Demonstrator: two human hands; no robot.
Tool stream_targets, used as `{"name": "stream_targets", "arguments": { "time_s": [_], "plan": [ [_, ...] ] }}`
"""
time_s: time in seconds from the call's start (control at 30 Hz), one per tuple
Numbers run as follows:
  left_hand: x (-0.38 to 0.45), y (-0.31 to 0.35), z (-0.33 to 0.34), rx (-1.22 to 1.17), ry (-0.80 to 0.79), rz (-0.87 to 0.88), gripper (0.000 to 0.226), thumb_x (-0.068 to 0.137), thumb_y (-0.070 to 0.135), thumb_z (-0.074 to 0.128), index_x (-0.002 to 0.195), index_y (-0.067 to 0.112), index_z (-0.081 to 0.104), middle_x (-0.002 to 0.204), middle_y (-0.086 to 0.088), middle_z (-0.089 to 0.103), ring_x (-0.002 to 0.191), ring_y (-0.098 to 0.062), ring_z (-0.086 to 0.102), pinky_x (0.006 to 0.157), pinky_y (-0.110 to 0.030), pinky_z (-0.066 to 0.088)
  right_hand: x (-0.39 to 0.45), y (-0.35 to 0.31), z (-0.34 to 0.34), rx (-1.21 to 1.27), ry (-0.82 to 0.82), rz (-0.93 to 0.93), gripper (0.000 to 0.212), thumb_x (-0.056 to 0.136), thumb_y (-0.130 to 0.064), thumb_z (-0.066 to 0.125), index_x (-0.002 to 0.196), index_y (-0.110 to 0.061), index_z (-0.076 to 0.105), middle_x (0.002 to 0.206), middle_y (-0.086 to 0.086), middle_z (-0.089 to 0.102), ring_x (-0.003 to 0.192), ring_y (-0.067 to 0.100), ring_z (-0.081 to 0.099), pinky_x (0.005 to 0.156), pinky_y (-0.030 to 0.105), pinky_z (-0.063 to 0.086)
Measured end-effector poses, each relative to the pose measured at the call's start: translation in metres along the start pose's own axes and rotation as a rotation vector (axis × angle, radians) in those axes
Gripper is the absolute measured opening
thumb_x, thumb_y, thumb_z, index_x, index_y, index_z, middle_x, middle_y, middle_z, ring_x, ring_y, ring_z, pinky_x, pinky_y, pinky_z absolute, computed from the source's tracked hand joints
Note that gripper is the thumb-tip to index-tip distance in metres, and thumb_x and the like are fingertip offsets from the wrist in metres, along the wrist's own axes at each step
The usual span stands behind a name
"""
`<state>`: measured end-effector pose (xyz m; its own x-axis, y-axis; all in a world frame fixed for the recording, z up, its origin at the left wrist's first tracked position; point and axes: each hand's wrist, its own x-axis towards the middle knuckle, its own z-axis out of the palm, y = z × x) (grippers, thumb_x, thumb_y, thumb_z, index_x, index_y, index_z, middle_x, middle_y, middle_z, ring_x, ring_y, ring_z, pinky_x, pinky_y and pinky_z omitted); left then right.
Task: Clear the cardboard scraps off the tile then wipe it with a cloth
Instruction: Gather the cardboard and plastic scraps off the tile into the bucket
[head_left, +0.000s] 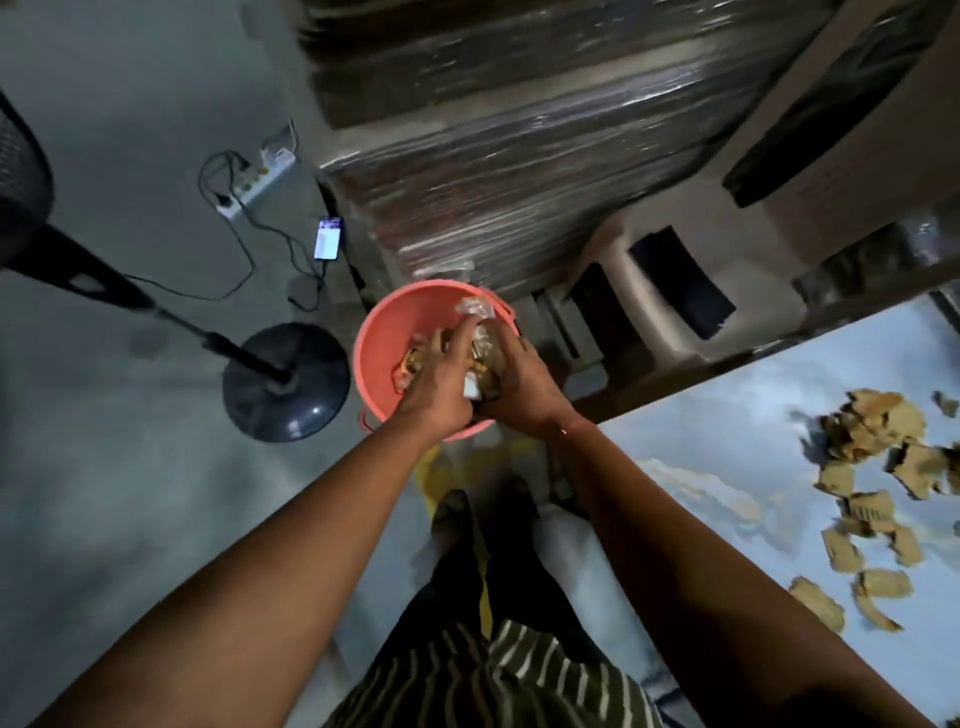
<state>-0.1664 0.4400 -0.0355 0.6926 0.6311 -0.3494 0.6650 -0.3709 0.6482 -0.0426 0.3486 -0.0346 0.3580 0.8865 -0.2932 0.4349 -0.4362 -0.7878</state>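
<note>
Both my hands are held together over a pink bucket (384, 332) on the floor. My left hand (441, 379) and my right hand (519, 384) cup a bunch of brown cardboard scraps (485, 358) between them, above the bucket's opening. More scraps lie inside the bucket. To the right is the glossy pale blue tile (737, 447), with several torn cardboard scraps (872, 478) scattered on its right part. No cloth is in view.
A standing fan's round base (288, 382) and pole sit left of the bucket. A power strip (257, 182), cables and a lit phone (328, 238) lie on the grey floor. A plastic-wrapped stack (519, 156) rises behind the bucket. My legs stand below.
</note>
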Motion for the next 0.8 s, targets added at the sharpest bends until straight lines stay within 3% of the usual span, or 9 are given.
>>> {"name": "stream_targets", "arguments": {
  "time_s": [0.07,0.2,0.33,0.47,0.57,0.67,0.8],
  "plan": [
    [0.011,-0.019,0.001,0.006,0.016,-0.067,0.122,0.071,-0.003,0.075,0.157,0.05,0.006,0.157,-0.013,0.023,0.136,-0.044,0.048,0.105,-0.053,0.049,0.022,0.007,0.013,0.01,-0.022,-0.005,0.129,0.052,-0.014,0.096,0.161,-0.012,0.025,0.156,0.013,0.044,0.145,0.028,0.043,0.12,0.042,0.037],
    [0.027,-0.05,0.003,0.027,0.052,-0.138,0.116,0.079,-0.005,0.069,0.164,0.035,0.002,0.152,-0.013,0.026,0.125,-0.04,0.053,0.098,-0.045,0.051,0.058,0.022,0.034,0.011,-0.075,0.092,0.107,0.071,-0.003,0.085,0.156,-0.004,0.021,0.149,0.017,0.051,0.135,0.032,0.053,0.109,0.031,0.042],
    [0.044,-0.083,0.012,0.021,0.057,-0.244,0.112,0.082,-0.004,0.068,0.162,0.035,0.0,0.149,-0.013,0.03,0.127,-0.037,0.05,0.102,-0.045,0.05,0.09,0.043,0.052,-0.046,-0.078,0.198,0.075,0.082,-0.003,0.073,0.146,-0.004,0.033,0.135,0.021,0.06,0.125,0.041,0.059,0.099,0.038,0.045],
    [0.057,-0.109,0.018,0.027,0.063,-0.319,0.11,0.08,-0.002,0.067,0.158,0.037,0.001,0.146,-0.013,0.03,0.128,-0.04,0.049,0.096,-0.052,0.053,0.114,0.06,0.065,-0.088,-0.106,0.25,0.079,0.084,-0.005,0.071,0.153,-0.001,0.033,0.146,0.026,0.052,0.134,0.042,0.05,0.11,0.039,0.039],
    [0.062,-0.125,0.022,0.055,0.049,-0.375,0.112,0.082,0.007,0.068,0.16,0.035,-0.008,0.154,-0.009,0.021,0.134,-0.041,0.045,0.095,-0.06,0.053,0.124,0.073,0.076,-0.107,-0.081,0.266,0.072,0.081,-0.013,0.074,0.145,0.0,0.044,0.139,0.026,0.055,0.128,0.044,0.053,0.107,0.038,0.041],
    [0.061,-0.13,0.026,0.103,-0.007,-0.36,0.118,0.079,0.009,0.072,0.161,0.03,-0.011,0.154,-0.007,0.017,0.134,-0.04,0.042,0.088,-0.06,0.056,0.126,0.077,0.081,-0.205,-0.154,0.247,0.087,0.081,-0.016,0.071,0.155,0.003,0.029,0.155,0.03,0.035,0.141,0.046,0.04,0.118,0.039,0.031],
    [0.052,-0.133,0.034,0.4,0.053,-0.239,0.116,0.079,0.018,0.076,0.163,0.012,-0.005,0.166,-0.017,0.004,0.15,-0.043,0.017,0.118,-0.051,0.036,0.115,0.071,0.088,-0.443,-0.21,0.131,0.092,0.087,-0.019,0.061,0.163,-0.004,0.012,0.169,0.027,0.004,0.151,0.047,0.024,0.121,0.049,0.026]
  ]
}}
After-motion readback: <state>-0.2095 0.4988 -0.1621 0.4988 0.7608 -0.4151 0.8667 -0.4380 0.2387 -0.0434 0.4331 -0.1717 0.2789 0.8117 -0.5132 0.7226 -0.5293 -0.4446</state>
